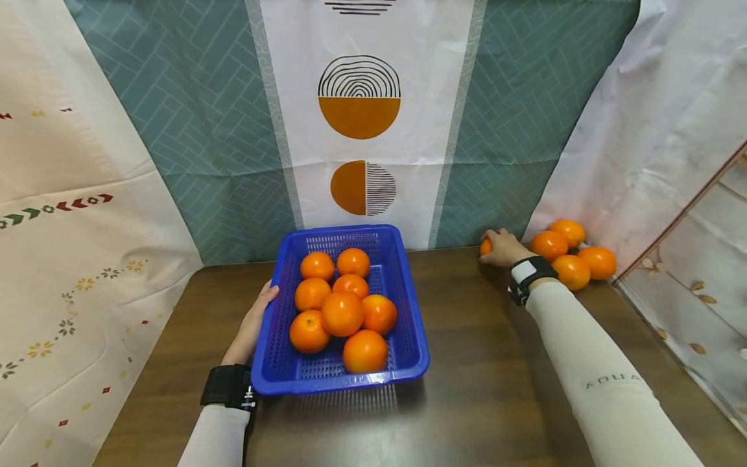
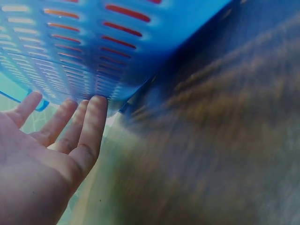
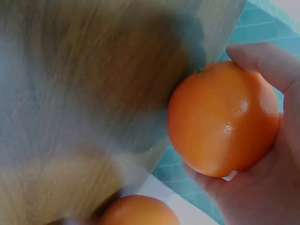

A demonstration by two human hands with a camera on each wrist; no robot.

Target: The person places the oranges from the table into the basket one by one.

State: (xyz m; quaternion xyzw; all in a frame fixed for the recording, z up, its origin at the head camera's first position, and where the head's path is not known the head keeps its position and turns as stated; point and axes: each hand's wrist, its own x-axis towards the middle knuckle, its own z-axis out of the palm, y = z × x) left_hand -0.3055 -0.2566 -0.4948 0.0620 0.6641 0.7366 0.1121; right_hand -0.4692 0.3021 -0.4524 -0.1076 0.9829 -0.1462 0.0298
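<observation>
A blue plastic basket (image 1: 414, 337) with slotted walls holds several oranges (image 1: 342, 314), one lying on top of others. Along its left side, my left hand (image 1: 257, 321) touches the wall; the left wrist view shows the fingers (image 2: 91, 124) extended against the slots. Toward the table's back right, my right hand (image 1: 504, 250) grips an orange (image 3: 222, 119), thumb on one side and fingers on the other. In the head view that orange (image 1: 486, 246) is mostly hidden by the hand. The right wrist view shows it at the table surface.
Several more oranges (image 1: 572, 272) lie in a group right of my right hand, by the cloth at the table's edge. A patterned cloth (image 1: 362, 149) hangs behind the brown wooden table (image 1: 467, 395). Pale cloth also borders the left and right sides.
</observation>
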